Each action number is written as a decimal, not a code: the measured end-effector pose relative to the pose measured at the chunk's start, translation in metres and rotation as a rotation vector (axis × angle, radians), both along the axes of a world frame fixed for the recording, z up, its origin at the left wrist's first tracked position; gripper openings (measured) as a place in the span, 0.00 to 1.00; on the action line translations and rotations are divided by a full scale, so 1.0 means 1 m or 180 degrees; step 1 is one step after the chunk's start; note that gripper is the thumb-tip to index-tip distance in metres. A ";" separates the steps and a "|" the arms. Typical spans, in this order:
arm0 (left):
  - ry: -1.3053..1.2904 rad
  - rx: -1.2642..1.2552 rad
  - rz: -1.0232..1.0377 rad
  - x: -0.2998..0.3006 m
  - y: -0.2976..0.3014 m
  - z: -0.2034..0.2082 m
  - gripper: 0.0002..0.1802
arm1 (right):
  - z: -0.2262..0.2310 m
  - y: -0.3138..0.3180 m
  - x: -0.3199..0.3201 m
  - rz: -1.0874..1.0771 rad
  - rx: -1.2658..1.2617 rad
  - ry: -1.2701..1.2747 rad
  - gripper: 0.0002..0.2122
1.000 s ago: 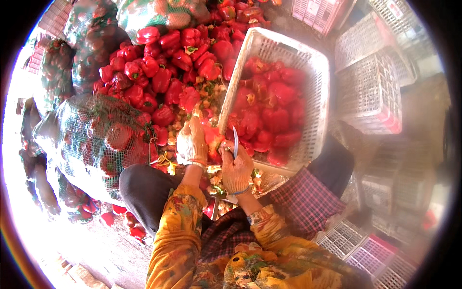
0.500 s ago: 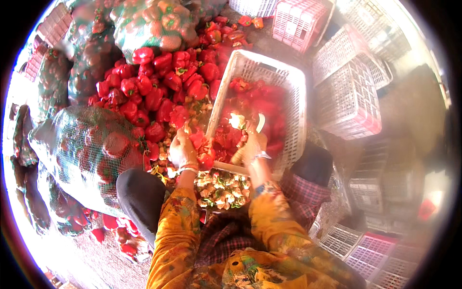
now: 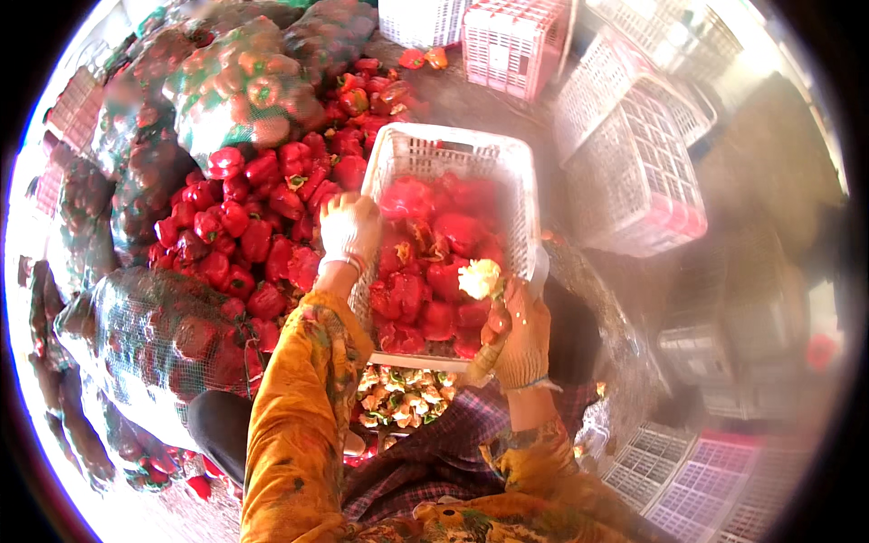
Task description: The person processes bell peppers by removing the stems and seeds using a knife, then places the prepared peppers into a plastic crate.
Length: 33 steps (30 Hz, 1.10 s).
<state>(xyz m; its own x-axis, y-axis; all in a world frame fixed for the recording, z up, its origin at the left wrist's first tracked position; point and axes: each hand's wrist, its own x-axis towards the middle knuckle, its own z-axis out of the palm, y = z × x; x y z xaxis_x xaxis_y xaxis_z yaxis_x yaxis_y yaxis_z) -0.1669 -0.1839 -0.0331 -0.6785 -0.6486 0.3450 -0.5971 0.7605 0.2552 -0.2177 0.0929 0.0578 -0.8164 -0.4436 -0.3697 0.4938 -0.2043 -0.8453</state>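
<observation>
My left hand [image 3: 351,226], in a pale knit glove, is over the left rim of a white plastic crate [image 3: 536,195], beside a pile of red bell peppers [image 3: 256,237]. Its fingers point away and downward, so their grip is hidden. Above the crate's near right corner, my gloved right hand [image 3: 525,337] is closed, with a cream-coloured pepper core [image 3: 480,279] at its fingertips. Whether a tool is also in that hand, I cannot tell. Red peppers [image 3: 439,319], some cut open, lie in the crate. Cut cores and stems [image 3: 407,396] are heaped just below its near edge.
Filled mesh sacks [image 3: 240,86] of peppers stand at the back left, and another sack [image 3: 163,335] lies at my left. White and pink crates [image 3: 634,172] are stacked at the right, with a pink-and-white one [image 3: 511,45] at the back. More crates [image 3: 724,480] stand at the lower right.
My left hand has moved forward to the crate's left rim; the red pepper it held no longer shows. My right hand has drawn right and nearer with the core. A curved pale blade beside it has dropped from sight.
</observation>
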 end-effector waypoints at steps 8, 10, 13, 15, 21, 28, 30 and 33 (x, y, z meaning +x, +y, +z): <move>0.1250 0.1965 0.1434 0.150 0.060 -0.082 0.08 | -0.026 -0.012 0.055 0.2611 0.1345 0.1734 0.10; 0.1426 0.2576 0.1996 0.181 0.073 -0.114 0.13 | -0.059 -0.020 0.075 0.3205 0.1560 0.1992 0.10; 0.0734 0.2397 0.2010 0.182 0.054 -0.140 0.19 | -0.085 -0.025 0.087 0.2259 0.1523 0.2759 0.09; 0.0473 0.2039 0.1864 0.174 0.022 -0.146 0.22 | -0.092 -0.028 0.087 0.1880 0.1716 0.2053 0.09; -0.1014 0.1320 0.1475 0.103 -0.081 -0.179 0.50 | -0.103 -0.027 0.086 0.1730 0.2004 0.2634 0.08; -0.1337 0.2133 0.1689 0.070 -0.115 -0.206 0.48 | -0.083 -0.043 0.088 0.1770 0.2314 0.1317 0.07; 0.0359 0.2690 0.1923 0.100 -0.116 -0.225 0.36 | -0.083 -0.045 0.091 0.1754 0.2250 0.1424 0.07; 0.3595 0.4045 0.1490 0.141 -0.100 -0.206 0.25 | -0.089 -0.044 0.087 0.1894 0.2269 0.1695 0.06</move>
<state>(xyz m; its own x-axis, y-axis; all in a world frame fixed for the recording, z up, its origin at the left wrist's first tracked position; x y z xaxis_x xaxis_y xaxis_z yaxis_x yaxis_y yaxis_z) -0.0259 -0.2838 -0.2393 -0.1822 -0.9168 -0.3553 0.1835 -0.3867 0.9038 -0.1308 0.0492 -0.0317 -0.6728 -0.6460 -0.3606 -0.1166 0.5739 -0.8106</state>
